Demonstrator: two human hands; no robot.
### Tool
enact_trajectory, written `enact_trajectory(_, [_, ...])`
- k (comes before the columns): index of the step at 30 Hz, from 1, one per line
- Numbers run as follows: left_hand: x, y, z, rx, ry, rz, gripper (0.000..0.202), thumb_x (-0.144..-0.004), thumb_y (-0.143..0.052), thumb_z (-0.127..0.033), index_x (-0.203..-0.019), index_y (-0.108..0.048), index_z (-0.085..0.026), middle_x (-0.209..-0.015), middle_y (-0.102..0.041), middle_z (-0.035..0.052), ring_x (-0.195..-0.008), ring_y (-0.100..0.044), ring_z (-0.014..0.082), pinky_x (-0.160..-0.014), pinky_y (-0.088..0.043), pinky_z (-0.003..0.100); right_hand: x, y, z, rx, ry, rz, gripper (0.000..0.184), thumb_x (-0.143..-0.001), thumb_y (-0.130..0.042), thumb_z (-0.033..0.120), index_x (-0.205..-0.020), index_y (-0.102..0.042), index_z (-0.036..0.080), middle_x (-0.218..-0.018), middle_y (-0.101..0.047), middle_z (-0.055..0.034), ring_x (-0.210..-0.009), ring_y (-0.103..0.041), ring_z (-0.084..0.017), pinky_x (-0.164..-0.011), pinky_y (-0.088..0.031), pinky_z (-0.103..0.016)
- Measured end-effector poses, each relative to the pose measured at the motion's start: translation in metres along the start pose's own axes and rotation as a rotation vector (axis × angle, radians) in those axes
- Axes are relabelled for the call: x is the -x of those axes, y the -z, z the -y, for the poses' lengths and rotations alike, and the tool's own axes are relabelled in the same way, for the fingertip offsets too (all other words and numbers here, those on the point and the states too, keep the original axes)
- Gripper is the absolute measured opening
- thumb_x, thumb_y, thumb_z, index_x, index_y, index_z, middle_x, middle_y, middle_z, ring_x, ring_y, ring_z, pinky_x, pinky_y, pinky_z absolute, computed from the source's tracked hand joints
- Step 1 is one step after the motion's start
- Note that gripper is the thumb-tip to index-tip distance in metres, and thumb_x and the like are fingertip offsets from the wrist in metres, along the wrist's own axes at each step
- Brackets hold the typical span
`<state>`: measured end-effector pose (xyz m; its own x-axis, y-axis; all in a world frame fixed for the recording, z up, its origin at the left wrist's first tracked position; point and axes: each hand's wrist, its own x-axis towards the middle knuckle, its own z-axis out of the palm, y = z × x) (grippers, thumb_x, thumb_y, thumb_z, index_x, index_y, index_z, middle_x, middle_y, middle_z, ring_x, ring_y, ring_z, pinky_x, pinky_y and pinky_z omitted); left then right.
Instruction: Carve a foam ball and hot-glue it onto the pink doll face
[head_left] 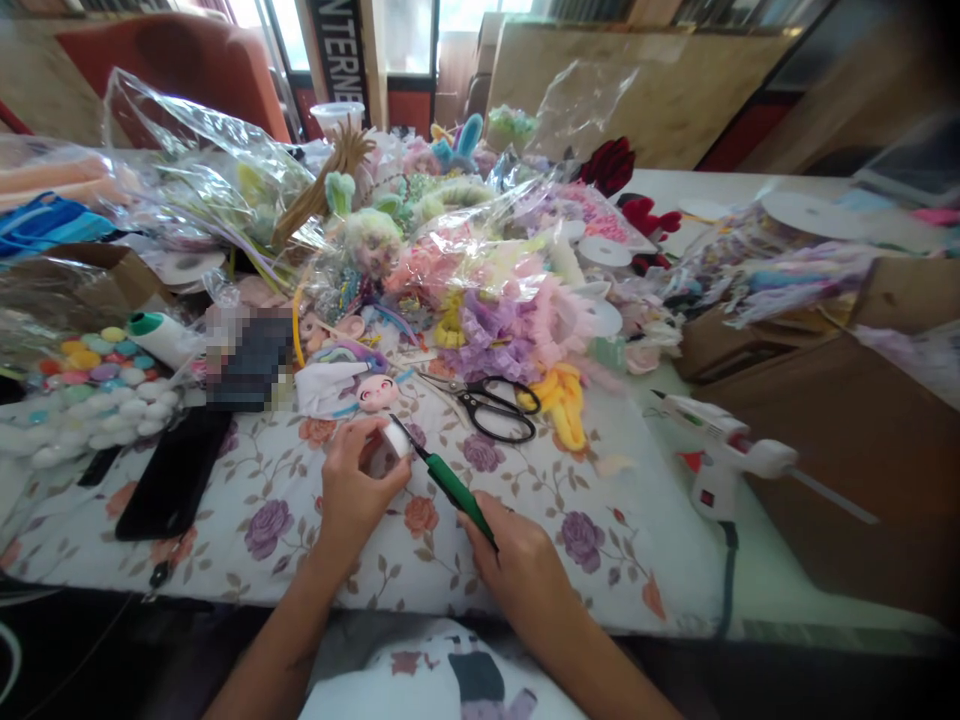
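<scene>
Between the thumb and fingers of my left hand (pixel 352 485) is a small white rounded piece (pixel 397 438), possibly foam; its exact kind is unclear. My right hand (pixel 521 560) is closed round a green-handled craft knife (pixel 452 482), whose blade points up and left, at the right side of the white piece. Whether the blade touches it I cannot tell. Just beyond my left hand lies a pink doll face (pixel 377 392). Black-handled scissors (pixel 499 412) lie on the flowered cloth (pixel 480 540), beside a bunch of yellow fuzzy stems (pixel 559 400).
A white glue gun (pixel 720 450) with its cord stands at the right, by a cardboard box (pixel 847 450). At the left lie a black phone (pixel 176 475) and a bag of pompoms (pixel 112 395). Craft supplies and ribbons (pixel 491 335) are heaped across the back.
</scene>
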<state>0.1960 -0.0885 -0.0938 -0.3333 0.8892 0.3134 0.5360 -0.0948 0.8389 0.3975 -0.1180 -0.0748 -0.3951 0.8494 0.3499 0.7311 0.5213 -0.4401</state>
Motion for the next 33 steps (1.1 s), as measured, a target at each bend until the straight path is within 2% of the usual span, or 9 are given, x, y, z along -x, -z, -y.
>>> enact_trajectory(6, [0.002, 0.0, -0.003, -0.01, 0.01, -0.004, 0.038, -0.07, -0.069, -0.018, -0.106, -0.06, -0.023, -0.104, -0.057, 0.0049, -0.098, -0.061, 0.0205, -0.086, -0.056, 0.035, 0.005, 0.006, 0.0, 0.001, -0.006, 0.036, 0.031, -0.099, -0.036, 0.027, -0.089, -0.061, 0.012, -0.058, -0.059, -0.0013, -0.047, -0.058, -0.014, -0.048, -0.043, -0.023])
enact_trajectory(15, [0.0, 0.002, 0.0, -0.035, -0.022, 0.011, 0.037, -0.071, -0.068, -0.02, -0.107, -0.06, -0.023, -0.104, -0.057, 0.0057, -0.098, -0.06, 0.0212, -0.086, -0.056, 0.037, -0.004, -0.005, 0.002, 0.055, 0.045, -0.067, 0.038, -0.101, -0.032, 0.03, -0.095, -0.062, 0.008, -0.055, -0.06, -0.0025, -0.044, -0.059, -0.015, -0.045, -0.041, -0.024])
enact_trajectory(22, [0.0, -0.001, 0.002, 0.024, -0.02, -0.007, 0.036, -0.07, -0.069, -0.02, -0.106, -0.061, -0.022, -0.103, -0.057, 0.005, -0.098, -0.061, 0.0201, -0.085, -0.057, 0.035, -0.01, -0.007, 0.004, 0.029, 0.015, -0.013, 0.041, -0.101, -0.03, 0.031, -0.089, -0.062, 0.009, -0.053, -0.058, -0.002, -0.044, -0.058, -0.015, -0.045, -0.04, -0.024])
enact_trajectory(28, [-0.001, -0.002, 0.002, 0.041, 0.001, -0.027, 0.036, -0.069, -0.07, -0.022, -0.104, -0.062, -0.022, -0.102, -0.058, 0.0045, -0.096, -0.062, 0.0194, -0.084, -0.058, 0.034, 0.0, 0.0, 0.004, 0.04, -0.014, 0.001, 0.035, -0.1, -0.032, 0.031, -0.086, -0.06, 0.014, -0.057, -0.06, -0.0019, -0.047, -0.059, -0.015, -0.048, -0.041, -0.024])
enact_trajectory(33, [-0.001, -0.002, 0.002, 0.021, 0.01, -0.032, 0.037, -0.069, -0.071, -0.023, -0.104, -0.062, -0.022, -0.102, -0.058, 0.0047, -0.096, -0.062, 0.0197, -0.083, -0.058, 0.034, 0.007, 0.006, 0.002, -0.027, -0.059, 0.081, 0.028, -0.099, -0.037, 0.027, -0.087, -0.059, 0.015, -0.059, -0.06, -0.0012, -0.048, -0.057, -0.014, -0.048, -0.042, -0.023])
